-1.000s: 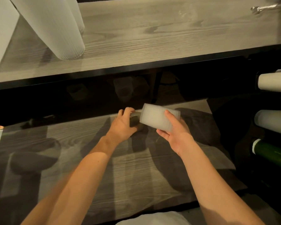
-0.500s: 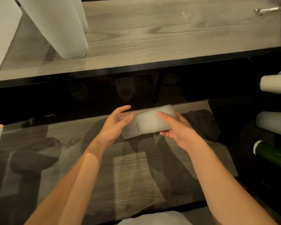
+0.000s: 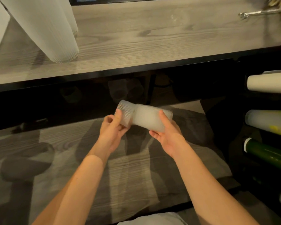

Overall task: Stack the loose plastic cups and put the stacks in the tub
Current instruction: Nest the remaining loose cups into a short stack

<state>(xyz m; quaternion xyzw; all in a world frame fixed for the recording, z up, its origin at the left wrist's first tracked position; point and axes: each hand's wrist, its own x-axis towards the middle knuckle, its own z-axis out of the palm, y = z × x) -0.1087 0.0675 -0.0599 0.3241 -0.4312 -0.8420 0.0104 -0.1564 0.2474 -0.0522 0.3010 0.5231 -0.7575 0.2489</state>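
A second ago the right hand (image 3: 167, 135) held its cups (image 3: 148, 118) alone. Now the left hand (image 3: 111, 129) pinches a ribbed stack (image 3: 124, 113) and pushes it in, both grips closed, up above the lower shelf (image 3: 128, 176) (no tub seen). The stacks are joining.

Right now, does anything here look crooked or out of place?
Slightly: the short ribbed cup stack in the left hand sits at an angle to the frosted stack in the right hand.
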